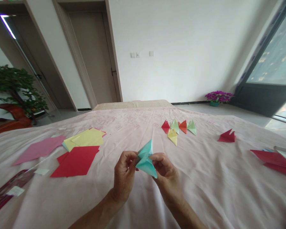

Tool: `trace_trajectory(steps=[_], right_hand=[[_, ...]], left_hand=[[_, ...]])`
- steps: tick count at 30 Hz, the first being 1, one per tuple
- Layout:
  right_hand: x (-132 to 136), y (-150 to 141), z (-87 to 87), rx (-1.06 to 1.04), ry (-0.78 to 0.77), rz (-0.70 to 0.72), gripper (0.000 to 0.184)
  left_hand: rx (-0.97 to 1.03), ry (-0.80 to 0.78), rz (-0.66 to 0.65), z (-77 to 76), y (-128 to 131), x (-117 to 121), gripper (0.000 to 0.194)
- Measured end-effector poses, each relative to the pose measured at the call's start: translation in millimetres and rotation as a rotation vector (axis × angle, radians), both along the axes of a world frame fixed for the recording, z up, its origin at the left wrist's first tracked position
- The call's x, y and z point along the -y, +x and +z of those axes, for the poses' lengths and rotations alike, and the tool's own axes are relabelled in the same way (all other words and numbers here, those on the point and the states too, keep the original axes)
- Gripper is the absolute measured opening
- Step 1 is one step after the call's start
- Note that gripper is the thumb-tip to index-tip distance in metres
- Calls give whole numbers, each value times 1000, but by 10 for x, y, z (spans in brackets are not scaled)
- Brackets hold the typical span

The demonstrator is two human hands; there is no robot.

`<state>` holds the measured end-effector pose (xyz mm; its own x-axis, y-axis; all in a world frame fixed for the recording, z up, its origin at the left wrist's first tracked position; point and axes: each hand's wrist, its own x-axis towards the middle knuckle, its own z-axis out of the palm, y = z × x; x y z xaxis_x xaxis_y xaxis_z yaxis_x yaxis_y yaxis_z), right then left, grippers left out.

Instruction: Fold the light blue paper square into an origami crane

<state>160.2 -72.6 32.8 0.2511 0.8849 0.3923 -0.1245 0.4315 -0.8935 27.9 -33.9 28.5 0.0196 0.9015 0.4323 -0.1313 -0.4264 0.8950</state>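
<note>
A turquoise sheet of origami paper [146,160], partly folded with pointed corners at top and bottom, is held up above the cloth between my two hands. My left hand [125,175] pinches its left side between thumb and fingers. On the opposite side, my right hand [168,176] grips the edge with bent fingers; part of its grip is hidden behind the paper. Beyond the hands stand several small folded paper pieces, among them a yellow one [173,136], a dark red one [165,127] and a light green one [192,127].
Red sheets [76,161], yellow sheets [85,139] and pink sheets [39,149] lie at the left, near a clear plastic packet [11,189]. To the right are a folded red piece [227,136] and more red paper [272,160]. A wrinkled pale pink cloth [205,197] covers the surface.
</note>
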Motion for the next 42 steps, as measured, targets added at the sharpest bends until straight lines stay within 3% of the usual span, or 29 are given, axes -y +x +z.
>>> trace_trajectory(steps=[5,15,22,27,36,42], right_hand=[[17,26,29,198,76,-62,5],[31,62,64,296,117,-115,8],[27,66,68,307,140,-122,8],[24,63,57,315,154,-115,11],[44,67,97,348,195,-71,16],[40,55,95,363,196,-98,16]], left_hand=[[1,15,-30,26,-5,4,10],[-49,56,-39,30,-12,17,12],[-234,322,13,81,-71,3,10],[-254,447,60,96,-101,0,18],[-175,359,-50,49,-102,16,19],[-184,398,-69,51,-119,28,19]])
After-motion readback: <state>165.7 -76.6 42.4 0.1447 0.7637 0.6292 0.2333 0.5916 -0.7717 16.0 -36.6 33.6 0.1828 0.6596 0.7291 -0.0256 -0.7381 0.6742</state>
